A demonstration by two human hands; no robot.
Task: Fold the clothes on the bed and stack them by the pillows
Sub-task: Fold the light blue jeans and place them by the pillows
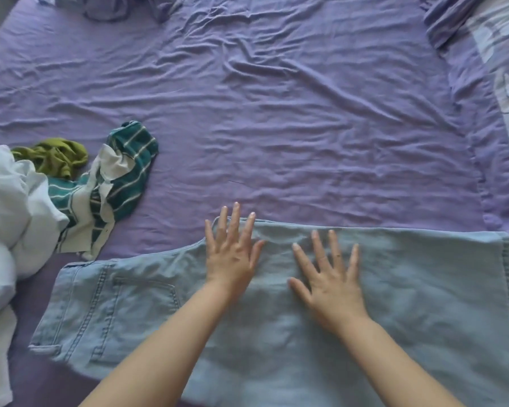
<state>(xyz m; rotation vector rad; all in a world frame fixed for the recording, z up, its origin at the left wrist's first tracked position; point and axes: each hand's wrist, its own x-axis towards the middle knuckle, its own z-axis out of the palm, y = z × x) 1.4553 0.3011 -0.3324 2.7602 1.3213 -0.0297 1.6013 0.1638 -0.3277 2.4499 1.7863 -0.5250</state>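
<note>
Fingers (332,245) of both hands spread flat on light-blue jeans (423,289), purple bed sheet (276,113), no legible writing

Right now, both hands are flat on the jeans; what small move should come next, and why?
Probably fold the hem end across to the waistband. The jeans lie flat, both legs stacked, under the open left hand and right hand; they are still full length.

Light-blue jeans (276,312) lie flat across a purple sheet (276,113), waistband at left, hem at right. Left hand (232,254) and right hand (329,277) press on them, fingers spread. At left: striped shirt (124,183), green garment (56,157), white cloth (6,207). Pillow (506,69) at upper right.
</note>
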